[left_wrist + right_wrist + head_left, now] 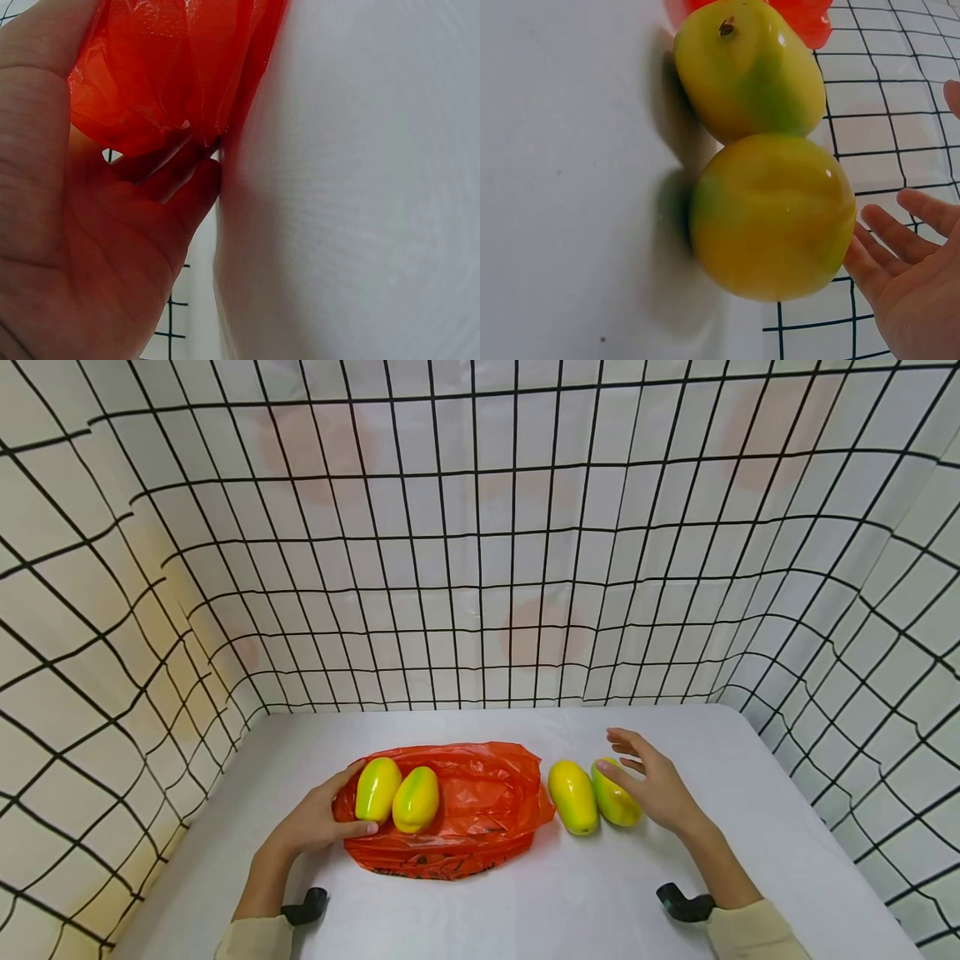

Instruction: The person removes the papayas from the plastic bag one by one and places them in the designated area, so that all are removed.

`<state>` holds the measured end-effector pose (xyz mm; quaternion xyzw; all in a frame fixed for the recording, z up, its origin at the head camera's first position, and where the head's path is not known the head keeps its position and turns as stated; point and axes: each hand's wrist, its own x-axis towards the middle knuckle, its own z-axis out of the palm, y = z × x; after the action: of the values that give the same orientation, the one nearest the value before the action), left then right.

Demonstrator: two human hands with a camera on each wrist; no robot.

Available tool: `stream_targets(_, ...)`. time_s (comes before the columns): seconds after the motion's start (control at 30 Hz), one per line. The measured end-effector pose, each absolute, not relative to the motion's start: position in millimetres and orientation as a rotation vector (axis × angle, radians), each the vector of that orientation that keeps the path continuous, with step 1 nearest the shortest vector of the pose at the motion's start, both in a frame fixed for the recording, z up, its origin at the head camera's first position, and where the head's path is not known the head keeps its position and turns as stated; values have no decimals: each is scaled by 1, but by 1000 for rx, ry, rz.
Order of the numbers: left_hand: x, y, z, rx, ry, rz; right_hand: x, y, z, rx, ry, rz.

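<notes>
A red plastic bag (480,793) lies on its side on the white table, with two yellow-green mangoes (377,789) side by side at its left part. My left hand (321,817) holds the bag's left end, the thumb along the front and the fingers curved round the far side. In the left wrist view, red film (172,67) bulges between thumb and fingers. Right of the bag, a yellow mango (573,797) and a greener mango (617,793) lie together. Over the greener one my right hand (660,783) is spread, fingers loosely bent, holding nothing.
The white tabletop (570,910) extends in front of the bag and to both sides. White walls with a black grid (480,560) rise behind it and at left and right. A dark wrist mount (306,907) is on each forearm, beside beige sleeves.
</notes>
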<state>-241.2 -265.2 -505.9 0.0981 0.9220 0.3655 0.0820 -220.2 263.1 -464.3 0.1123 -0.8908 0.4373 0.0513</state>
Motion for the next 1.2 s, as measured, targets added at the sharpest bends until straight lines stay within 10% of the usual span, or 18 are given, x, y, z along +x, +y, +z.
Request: stream_targets(1.2, -240, -265, -506, 285, 2761, 1079, -227, 202, -447, 476, -2633, 1550)
